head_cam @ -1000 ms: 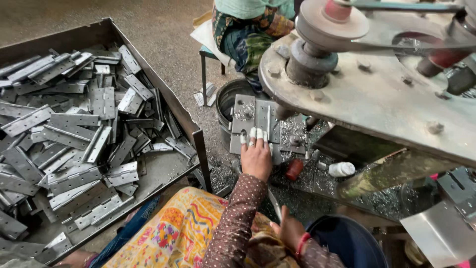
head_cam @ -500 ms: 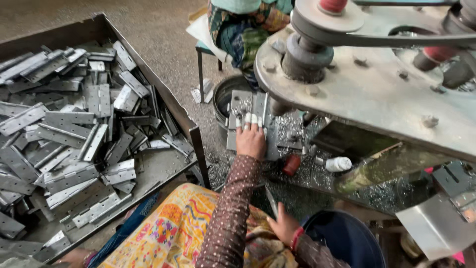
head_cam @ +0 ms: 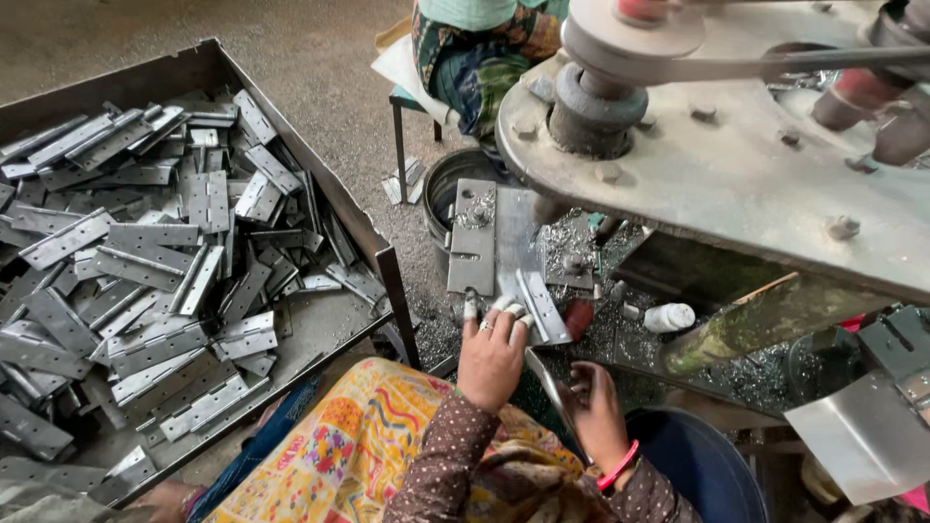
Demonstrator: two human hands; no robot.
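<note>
Fingers of the left hand press a hinge flat at centre frame, steadying it; the right hand rests half-curled, holding nothing.

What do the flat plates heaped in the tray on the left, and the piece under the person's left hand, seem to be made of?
Hinge plates: bare steel by the look, dull grey sheen, punched holes, rolled knuckle edges. Tray: dark sheet metal, apparently unpainted. Hinge piece under the left hand: the same grey metal; bright metal shavings lie around it.
</note>
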